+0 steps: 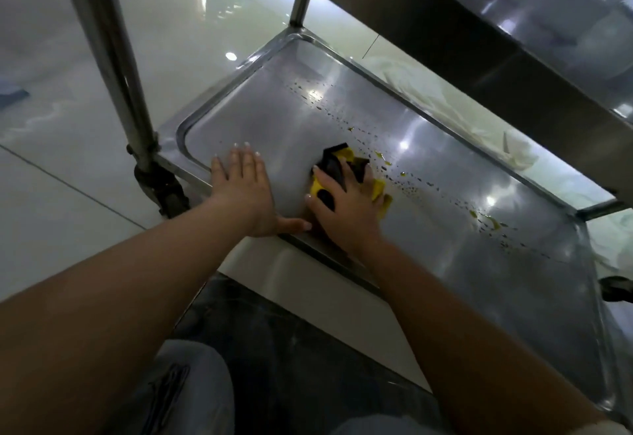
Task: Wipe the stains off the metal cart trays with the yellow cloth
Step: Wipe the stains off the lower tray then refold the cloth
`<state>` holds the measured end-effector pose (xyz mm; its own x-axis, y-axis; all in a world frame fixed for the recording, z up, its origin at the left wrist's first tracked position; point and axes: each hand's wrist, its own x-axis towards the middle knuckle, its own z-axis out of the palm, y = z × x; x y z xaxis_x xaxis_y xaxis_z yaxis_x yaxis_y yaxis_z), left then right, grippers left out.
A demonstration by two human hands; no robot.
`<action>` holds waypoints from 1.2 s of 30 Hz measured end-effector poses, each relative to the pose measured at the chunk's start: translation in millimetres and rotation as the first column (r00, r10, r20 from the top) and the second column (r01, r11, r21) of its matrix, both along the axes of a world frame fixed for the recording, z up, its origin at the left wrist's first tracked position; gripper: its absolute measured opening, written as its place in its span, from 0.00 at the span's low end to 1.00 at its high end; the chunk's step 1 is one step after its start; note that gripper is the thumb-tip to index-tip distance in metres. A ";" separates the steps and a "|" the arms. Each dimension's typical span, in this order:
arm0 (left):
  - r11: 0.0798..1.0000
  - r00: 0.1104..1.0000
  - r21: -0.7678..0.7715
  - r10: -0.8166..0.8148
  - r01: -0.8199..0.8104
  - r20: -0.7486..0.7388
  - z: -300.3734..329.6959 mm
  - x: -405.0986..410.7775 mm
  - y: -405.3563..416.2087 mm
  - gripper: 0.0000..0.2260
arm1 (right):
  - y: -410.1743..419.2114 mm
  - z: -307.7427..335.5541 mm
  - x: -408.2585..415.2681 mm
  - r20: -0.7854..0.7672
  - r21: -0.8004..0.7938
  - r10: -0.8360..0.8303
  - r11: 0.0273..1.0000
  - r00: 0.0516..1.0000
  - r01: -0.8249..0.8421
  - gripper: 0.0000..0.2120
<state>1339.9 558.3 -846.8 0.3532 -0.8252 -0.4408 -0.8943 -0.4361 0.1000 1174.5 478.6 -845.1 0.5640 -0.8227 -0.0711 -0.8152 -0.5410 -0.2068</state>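
- Yellow cloth, bunched w/ a dark side showing, sits under right hand on lower cart tray; fingers curled over it, clamping it down.
- Looks soft, light, floppy – prob best held as a wad under palm, not by a corner.
- Yellowish stains just past the fingertips, droplet trail running on toward tray's far right.
- Wet steel likely slick; cloth should glide.
- Left hand flat, fingers straight, pressing the tray beside the cloth – bracing, I'd say.
- Upper shelf overhangs beyond.
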 end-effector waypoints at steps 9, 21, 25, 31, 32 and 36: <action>0.958 0.966 -0.133 -0.245 0.255 0.085 -1.0 19.8 -5.5 0.65 | -15.2 3.7 -117.6 0.076 -0.019 -0.219 0.975 0.973 0.221 0.28; 0.921 0.978 -0.329 -0.194 0.210 0.081 -25.6 22.9 -6.6 0.61 | -47.3 -6.5 45.3 0.147 0.004 -0.239 0.971 0.960 0.241 0.24; 0.905 0.994 -0.423 0.005 0.043 0.112 -24.3 11.6 -0.9 0.55 | -48.5 -1.1 64.2 0.144 0.033 -0.012 0.999 0.990 0.007 0.25; 0.927 0.996 -0.376 0.042 -0.011 0.074 -20.1 7.3 -2.4 0.53 | -62.2 6.0 -42.7 0.154 0.027 -0.047 0.999 0.987 0.043 0.20; 0.930 0.997 -0.368 0.040 -0.011 0.072 -20.4 6.4 -3.2 0.53 | -62.4 4.0 -45.2 0.173 0.035 -0.101 0.995 0.980 0.096 0.20; 0.933 0.997 -0.359 0.040 -0.017 0.059 -22.9 4.3 -4.2 0.53 | -65.6 -0.7 0.8 0.204 -0.005 -0.146 0.989 0.968 0.150 0.23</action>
<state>1344.2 554.0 -869.7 0.3966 -0.9132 -0.0936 -0.8917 -0.4075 0.1971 1175.2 413.0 -845.8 0.4369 -0.8982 0.0492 -0.8287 -0.4232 -0.3662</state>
